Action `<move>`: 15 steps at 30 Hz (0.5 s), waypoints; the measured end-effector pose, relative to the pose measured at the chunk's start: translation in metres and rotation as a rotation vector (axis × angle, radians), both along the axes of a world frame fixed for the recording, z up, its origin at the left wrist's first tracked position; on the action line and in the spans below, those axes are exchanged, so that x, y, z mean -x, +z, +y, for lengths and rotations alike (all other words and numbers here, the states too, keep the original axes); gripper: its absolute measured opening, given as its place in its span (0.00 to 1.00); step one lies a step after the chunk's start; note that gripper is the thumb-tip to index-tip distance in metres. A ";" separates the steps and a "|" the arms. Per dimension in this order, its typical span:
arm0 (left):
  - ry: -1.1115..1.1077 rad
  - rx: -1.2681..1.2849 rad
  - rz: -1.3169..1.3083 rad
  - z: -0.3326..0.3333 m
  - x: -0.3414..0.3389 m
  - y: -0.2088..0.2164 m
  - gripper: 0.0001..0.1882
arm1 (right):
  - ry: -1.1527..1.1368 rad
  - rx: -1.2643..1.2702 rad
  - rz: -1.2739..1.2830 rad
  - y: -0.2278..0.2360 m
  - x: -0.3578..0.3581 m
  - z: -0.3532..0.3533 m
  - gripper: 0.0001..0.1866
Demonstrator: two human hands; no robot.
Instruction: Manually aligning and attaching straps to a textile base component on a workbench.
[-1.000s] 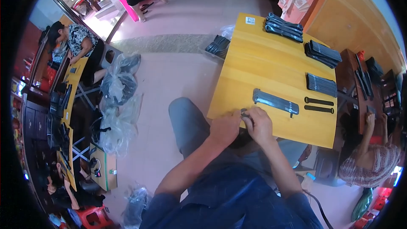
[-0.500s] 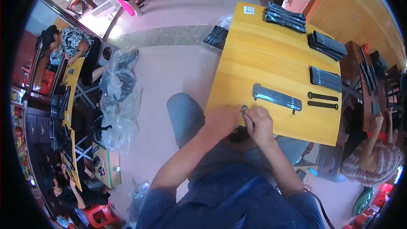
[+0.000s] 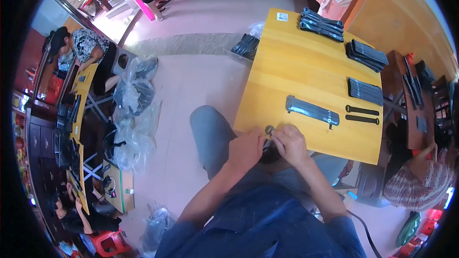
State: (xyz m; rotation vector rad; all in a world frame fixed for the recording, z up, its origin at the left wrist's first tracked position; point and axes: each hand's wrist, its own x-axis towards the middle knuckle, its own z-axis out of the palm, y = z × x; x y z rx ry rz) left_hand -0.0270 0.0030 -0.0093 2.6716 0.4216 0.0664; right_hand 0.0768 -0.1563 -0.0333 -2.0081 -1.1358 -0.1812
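Observation:
Both hands meet at the near edge of the yellow table (image 3: 260, 91). My left hand (image 3: 246, 149) is closed, its fingertips pinching a small dark strap-like piece (image 3: 269, 129), whose rounded end sticks up between the hands. Pressed against the same piece, the fingers of my right hand (image 3: 291, 142) are closed too. Part of it is hidden by the fingers. Just beyond the hands lies a flat black strap bundle (image 3: 313, 113) in a shiny wrap, with a short tab out at its near side. Two single black straps (image 3: 362, 110) lie parallel to its right.
Along the table's right side sit a flat row of black straps (image 3: 365, 91), a stack of black bundles (image 3: 366, 55) and a looped black pile (image 3: 322, 25). A clear bin (image 3: 244, 48) stands off the left edge. Plastic bags (image 3: 136, 95) lie on the floor. Several people sit around.
Both hands have shifted slightly toward me and left. The small dark piece has turned, so its rounded end now shows above the fingers. The straps on the table lie as before.

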 end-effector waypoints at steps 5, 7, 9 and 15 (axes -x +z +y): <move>0.195 0.226 -0.065 0.000 0.026 -0.020 0.10 | 0.174 0.006 0.005 0.009 0.001 0.018 0.10; 0.180 0.250 -0.073 0.005 0.028 -0.027 0.10 | 0.202 0.019 0.012 0.006 0.001 0.021 0.10; 0.160 0.273 -0.077 0.009 0.029 -0.030 0.10 | 0.223 0.031 0.021 0.004 -0.002 0.023 0.09; 0.170 0.237 -0.099 0.011 0.026 -0.026 0.12 | 0.186 0.032 0.060 0.004 0.000 0.023 0.08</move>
